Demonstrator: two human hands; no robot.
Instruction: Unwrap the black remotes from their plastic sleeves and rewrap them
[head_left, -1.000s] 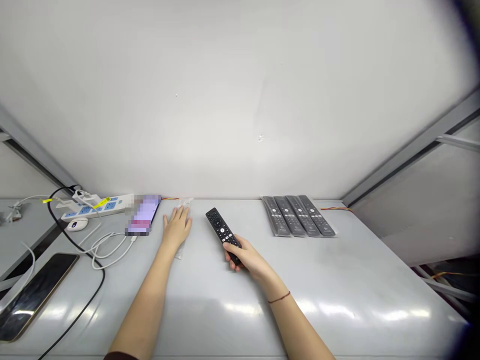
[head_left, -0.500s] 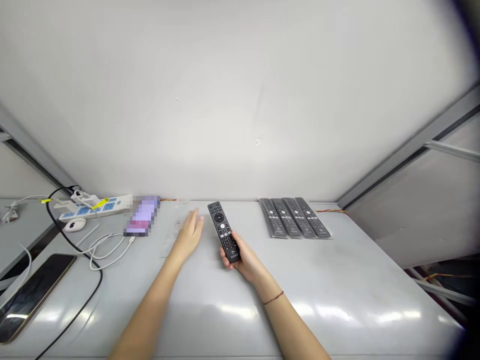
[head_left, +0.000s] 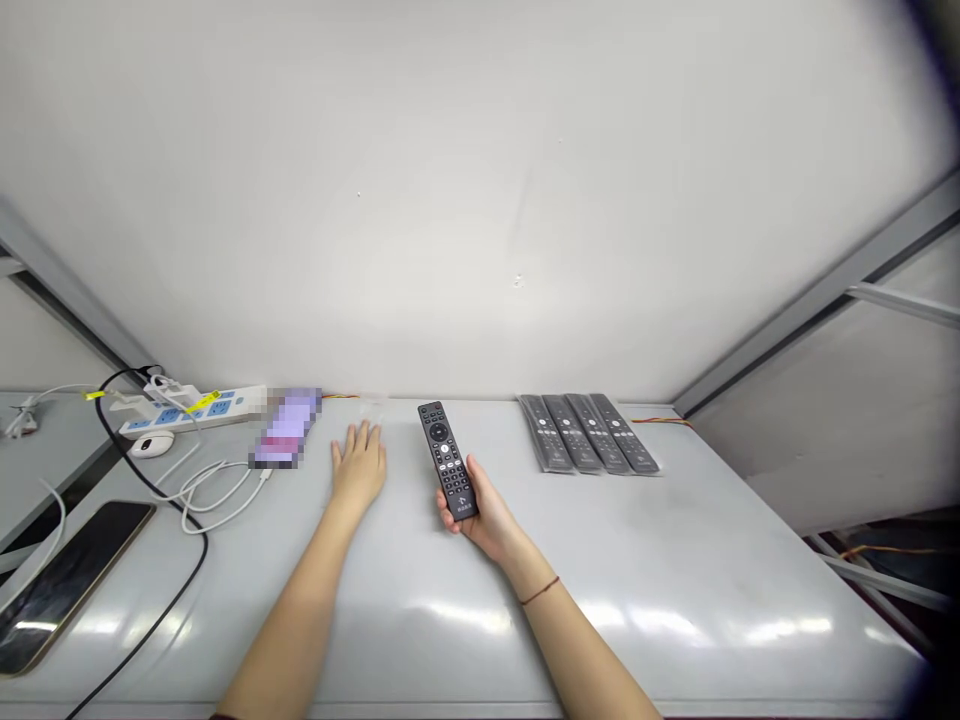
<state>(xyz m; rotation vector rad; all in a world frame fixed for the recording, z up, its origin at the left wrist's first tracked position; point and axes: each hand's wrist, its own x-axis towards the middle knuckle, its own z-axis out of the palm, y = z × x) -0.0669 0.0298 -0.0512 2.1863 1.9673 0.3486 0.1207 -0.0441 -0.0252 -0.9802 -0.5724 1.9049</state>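
One remote (head_left: 448, 460) is serving as the landmark, the right hand (head_left: 484, 510) gripping its lower end, buttons facing up. To its left, the left hand (head_left: 360, 468) is lying palm down, fingers slightly spread, over a clear plastic bag (head_left: 373, 408). Four bagged remotes (head_left: 589, 433) are lying side by side to its right. Farther left of it, a lit phone (head_left: 289, 428) is resting near a power strip (head_left: 225, 405).

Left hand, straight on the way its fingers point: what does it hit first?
Left hand would likely meet the clear plastic just past its fingertips, possibly already touching it; depth is unclear. Beyond that, the white wall.
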